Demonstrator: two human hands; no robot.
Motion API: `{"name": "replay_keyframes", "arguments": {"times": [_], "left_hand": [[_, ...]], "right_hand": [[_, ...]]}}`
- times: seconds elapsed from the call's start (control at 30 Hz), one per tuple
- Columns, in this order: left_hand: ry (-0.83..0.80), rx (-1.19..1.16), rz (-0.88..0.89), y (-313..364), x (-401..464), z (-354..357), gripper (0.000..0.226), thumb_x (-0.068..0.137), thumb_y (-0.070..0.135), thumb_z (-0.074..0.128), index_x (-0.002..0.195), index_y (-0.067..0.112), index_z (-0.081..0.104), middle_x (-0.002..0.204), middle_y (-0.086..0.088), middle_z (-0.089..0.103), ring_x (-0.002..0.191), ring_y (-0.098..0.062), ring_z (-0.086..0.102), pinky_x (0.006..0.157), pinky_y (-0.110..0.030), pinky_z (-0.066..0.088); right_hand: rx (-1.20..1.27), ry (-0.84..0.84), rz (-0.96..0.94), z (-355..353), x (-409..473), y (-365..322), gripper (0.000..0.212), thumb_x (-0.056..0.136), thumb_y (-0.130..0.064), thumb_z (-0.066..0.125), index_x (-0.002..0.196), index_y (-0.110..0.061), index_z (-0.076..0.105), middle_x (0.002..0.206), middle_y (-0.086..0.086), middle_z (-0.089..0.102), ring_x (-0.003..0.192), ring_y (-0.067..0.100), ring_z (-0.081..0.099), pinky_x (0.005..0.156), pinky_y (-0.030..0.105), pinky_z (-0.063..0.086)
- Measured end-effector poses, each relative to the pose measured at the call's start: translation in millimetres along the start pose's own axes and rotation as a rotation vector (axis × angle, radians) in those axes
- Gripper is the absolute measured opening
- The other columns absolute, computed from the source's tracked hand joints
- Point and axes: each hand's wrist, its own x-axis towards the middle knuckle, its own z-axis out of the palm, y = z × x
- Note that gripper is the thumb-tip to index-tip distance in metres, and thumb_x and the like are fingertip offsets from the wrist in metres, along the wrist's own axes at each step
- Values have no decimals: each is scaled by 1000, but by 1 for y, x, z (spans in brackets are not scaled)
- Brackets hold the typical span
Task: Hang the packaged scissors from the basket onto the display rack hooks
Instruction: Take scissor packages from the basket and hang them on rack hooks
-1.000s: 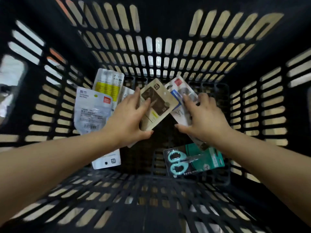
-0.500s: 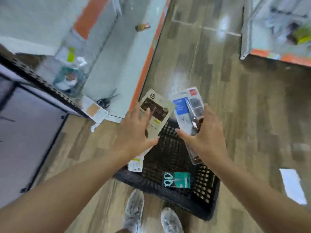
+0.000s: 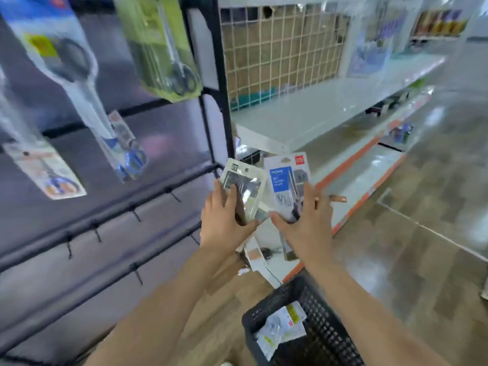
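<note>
The wood floor (image 3: 435, 228) is holding a black basket (image 3: 324, 336), sitting near the white shelf (image 3: 311, 120).

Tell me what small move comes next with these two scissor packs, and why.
Probably lift the left hand and its beige pack toward an empty hook on the black rack. Both hands already hold packs; the right hand holds the blue-labelled pack, and bare hooks sit left.
</note>
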Motion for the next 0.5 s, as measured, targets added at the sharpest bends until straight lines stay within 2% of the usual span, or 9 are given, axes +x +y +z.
{"name": "replay_keyframes", "arguments": {"times": [0.13,0.27,0.4,0.5], "left_hand": [[91,49,-229,-54,-44,-50,92,80,53,63,151,18,16,158,-12,-3,143,-28,7,115,-37,15],[149,67,-519,-102,-96,-74,89,82,57,58,150,18,17,158,-14,-3,142,-32,9,113,-37,18],[157,104,-589,-135,-115,-95,87,84,54,55,151,19,12,157,-15,-6,142,-31,8,111,-35,18],[192,100,-600,-156,-111,-114,86,84,53,55,151,20,10,157,-14,-8,143,-30,6,111,-36,18]], "right_hand": [[40,-130,-161,36,-22,-67,91,71,-50,75,142,-10,35,123,20,46,109,34,43,86,43,45],[74,-306,-205,69,-64,-113,91,72,-50,74,145,-15,32,121,17,45,110,34,43,84,41,46],[70,-446,-258,95,-90,-141,96,74,-56,68,150,-25,19,129,11,36,116,30,42,91,38,46],[33,-480,-302,108,-92,-164,97,75,-57,66,151,-26,15,134,12,34,122,30,37,98,38,40]]}}
